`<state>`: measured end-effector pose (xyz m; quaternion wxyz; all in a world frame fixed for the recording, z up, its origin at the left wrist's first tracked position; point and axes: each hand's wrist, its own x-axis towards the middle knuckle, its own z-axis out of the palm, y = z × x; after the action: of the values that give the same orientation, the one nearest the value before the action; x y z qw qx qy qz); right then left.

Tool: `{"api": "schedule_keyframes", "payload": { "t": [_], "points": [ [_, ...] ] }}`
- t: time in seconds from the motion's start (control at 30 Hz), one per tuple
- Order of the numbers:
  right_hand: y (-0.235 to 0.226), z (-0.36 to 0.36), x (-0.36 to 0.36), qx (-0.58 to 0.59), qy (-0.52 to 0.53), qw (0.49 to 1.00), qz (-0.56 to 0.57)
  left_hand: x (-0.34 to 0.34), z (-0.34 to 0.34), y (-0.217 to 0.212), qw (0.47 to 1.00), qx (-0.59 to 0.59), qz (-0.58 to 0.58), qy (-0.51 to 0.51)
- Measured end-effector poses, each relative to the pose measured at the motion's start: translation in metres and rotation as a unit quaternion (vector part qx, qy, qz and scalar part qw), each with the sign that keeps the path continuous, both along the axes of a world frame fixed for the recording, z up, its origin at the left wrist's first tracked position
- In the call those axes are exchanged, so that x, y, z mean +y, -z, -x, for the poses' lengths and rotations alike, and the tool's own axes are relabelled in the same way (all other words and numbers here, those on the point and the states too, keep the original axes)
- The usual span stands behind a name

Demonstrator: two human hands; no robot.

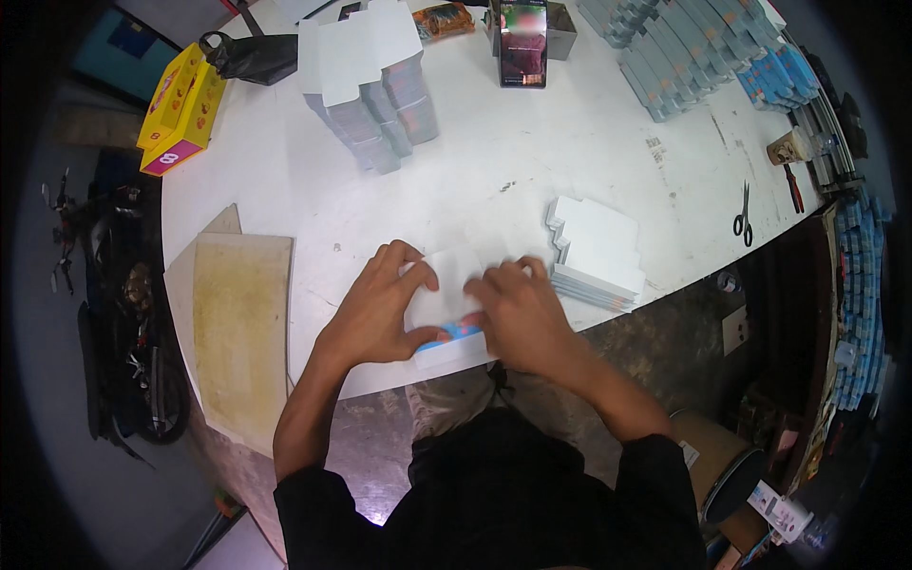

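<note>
A white cardboard carton blank, partly folded, lies near the front edge of the table before me. A strip of blue print shows along its near fold. My left hand grips its left side, with the thumb on the blue strip and the fingers curled over the far edge. On the opposite side my right hand is closed on the carton's right edge, slightly blurred, its fingertips partly hidden. To the right of that hand lies a stack of flat white carton blanks.
Stacked cartons stand at the back left, more at the back right. Scissors lie at the right edge, a stained board at the left. A phone and a yellow box stand farther back.
</note>
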<state>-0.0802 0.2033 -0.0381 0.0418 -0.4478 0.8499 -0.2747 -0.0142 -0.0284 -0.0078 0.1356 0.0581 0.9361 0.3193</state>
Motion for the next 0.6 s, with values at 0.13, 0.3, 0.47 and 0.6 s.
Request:
{"api": "schedule_keyframes", "payload": {
  "t": [0.13, 0.3, 0.47, 0.6],
  "points": [
    [0.009, 0.007, 0.004, -0.062, -0.024, 0.998, 0.003, 0.001, -0.003, 0.007, 0.999, 0.029, 0.007, -0.011],
    [-0.019, 0.003, -0.003, -0.054, 0.066, 0.990, -0.110, 0.000, 0.000, 0.010, 0.999, 0.024, 0.033, -0.020],
    [-0.014, -0.006, -0.005, 0.024, 0.014, 0.999, -0.045, 0.012, -0.015, -0.006, 0.981, 0.121, 0.149, -0.019],
    [0.003, -0.024, 0.020, 0.015, -0.093, 0.994, 0.057, 0.020, -0.026, -0.015, 0.980, 0.160, 0.106, -0.044]
  ]
}}
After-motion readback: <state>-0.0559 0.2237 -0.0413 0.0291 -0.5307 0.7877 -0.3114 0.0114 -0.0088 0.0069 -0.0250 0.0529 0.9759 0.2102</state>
